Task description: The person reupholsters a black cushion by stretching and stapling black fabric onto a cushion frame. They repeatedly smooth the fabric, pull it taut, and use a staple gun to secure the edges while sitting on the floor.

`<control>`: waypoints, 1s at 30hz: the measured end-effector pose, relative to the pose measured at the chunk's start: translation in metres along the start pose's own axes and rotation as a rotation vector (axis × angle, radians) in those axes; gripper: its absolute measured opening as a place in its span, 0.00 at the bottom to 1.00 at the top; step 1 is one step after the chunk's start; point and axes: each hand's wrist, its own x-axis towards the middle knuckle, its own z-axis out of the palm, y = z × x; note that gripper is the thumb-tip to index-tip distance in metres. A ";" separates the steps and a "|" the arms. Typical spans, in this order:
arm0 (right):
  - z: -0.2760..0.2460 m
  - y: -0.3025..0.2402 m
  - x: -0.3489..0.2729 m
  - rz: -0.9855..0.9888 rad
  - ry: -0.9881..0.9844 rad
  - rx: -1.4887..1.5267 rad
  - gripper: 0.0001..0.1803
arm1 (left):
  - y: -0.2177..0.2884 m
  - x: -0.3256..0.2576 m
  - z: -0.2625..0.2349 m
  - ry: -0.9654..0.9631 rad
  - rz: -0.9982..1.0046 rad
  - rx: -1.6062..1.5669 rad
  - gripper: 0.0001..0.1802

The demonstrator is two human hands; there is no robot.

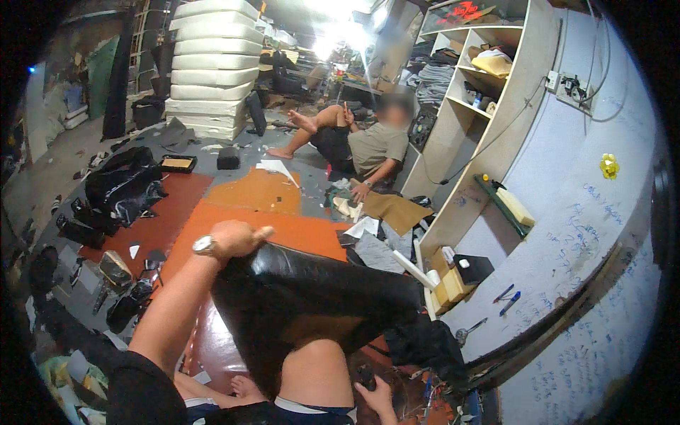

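Observation:
A black leather-like padded piece (319,273), perhaps a seat cushion, rests tilted across my raised knee. A brown patch shows on its near side. At its upper left corner, my left hand (239,239) is closed over the edge, thumb sticking out to the right; a wristwatch (205,245) is on that wrist. Low in the picture, beside my knee, my right hand (379,398) is closed around a small dark object (365,377) whose kind I cannot make out. Under the padded piece lies a glossy reddish-brown sheet (216,340).
Orange sheet material (297,228) covers the floor ahead. Another person (375,145) reclines beyond it, near a wooden shelf unit (453,134). White foam blocks (212,71) stand stacked at the back. Dark scraps (124,184) lie left; pens (510,303) and a yellow block (450,289) are right.

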 end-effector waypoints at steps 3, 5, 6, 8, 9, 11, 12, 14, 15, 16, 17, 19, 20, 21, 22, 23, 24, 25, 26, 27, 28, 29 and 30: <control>0.012 0.071 -0.018 0.307 -0.239 -0.039 0.46 | -0.046 -0.023 0.013 0.123 -0.028 -0.212 0.45; 0.012 0.102 -0.020 0.415 -0.315 -0.118 0.37 | -0.059 -0.036 0.028 0.256 0.066 -0.404 0.41; 0.009 0.107 -0.005 0.324 -0.172 -0.161 0.30 | -0.062 -0.040 0.033 0.305 0.072 -0.460 0.38; -0.020 0.100 0.028 0.215 0.045 -0.065 0.24 | -0.064 -0.044 0.040 0.337 0.063 -0.534 0.38; -0.038 0.084 0.051 0.184 0.239 -0.034 0.24 | -0.065 -0.045 0.041 0.378 0.068 -0.569 0.38; -0.079 0.034 0.095 -0.147 0.588 0.015 0.28 | -0.065 -0.048 0.040 0.340 0.045 -0.604 0.36; -0.110 0.005 0.110 -0.133 0.543 0.093 0.28 | -0.065 -0.051 0.041 0.347 0.043 -0.622 0.36; -0.149 -0.062 0.142 -0.277 0.637 0.034 0.29 | -0.064 -0.061 0.043 0.286 -0.030 -0.568 0.33; -0.163 -0.095 0.157 -0.331 0.611 -0.090 0.28 | -0.062 -0.067 0.046 0.323 0.001 -0.650 0.33; -0.174 -0.127 0.169 -0.449 0.597 -0.193 0.28 | -0.059 -0.076 0.051 0.380 0.025 -0.712 0.32; -0.178 -0.156 0.182 -0.471 0.449 -0.276 0.29 | -0.056 -0.085 0.056 0.433 0.049 -0.773 0.32; -0.171 -0.206 0.204 -0.348 0.091 -0.457 0.36 | -0.050 -0.099 0.064 0.497 0.036 -0.777 0.31; -0.161 -0.228 0.215 -0.176 -0.128 -0.563 0.41 | -0.048 -0.105 0.066 0.471 -0.005 -0.796 0.31; -0.156 -0.246 0.219 -0.178 -0.193 -0.635 0.44 | -0.046 -0.110 0.068 0.445 -0.057 -0.815 0.31; -0.145 -0.263 0.223 -0.160 -0.257 -0.704 0.47 | -0.045 -0.113 0.069 0.514 -0.020 -0.777 0.29; -0.132 -0.279 0.222 -0.123 -0.314 -0.789 0.51 | -0.044 -0.115 0.070 0.520 -0.016 -0.773 0.29; -0.118 -0.293 0.217 -0.190 -0.349 -0.810 0.51 | -0.043 -0.117 0.071 0.539 -0.015 -0.763 0.29; -0.104 -0.307 0.210 -0.231 -0.376 -0.842 0.51 | -0.044 -0.117 0.072 0.551 -0.011 -0.752 0.29; -0.085 -0.319 0.199 -0.286 -0.363 -0.784 0.50 | -0.043 -0.117 0.074 0.577 -0.006 -0.790 0.29; -0.072 -0.331 0.187 -0.347 -0.370 -0.749 0.49 | -0.044 -0.116 0.075 0.572 -0.027 -0.794 0.29; -0.057 -0.343 0.175 -0.368 -0.369 -0.740 0.49 | -0.044 -0.115 0.076 0.560 -0.034 -0.785 0.29; -0.043 -0.355 0.163 -0.434 -0.373 -0.732 0.44 | -0.044 -0.114 0.076 0.548 -0.050 -0.755 0.29; -0.029 -0.364 0.150 -0.495 -0.329 -0.661 0.40 | -0.044 -0.113 0.077 0.552 -0.036 -0.793 0.29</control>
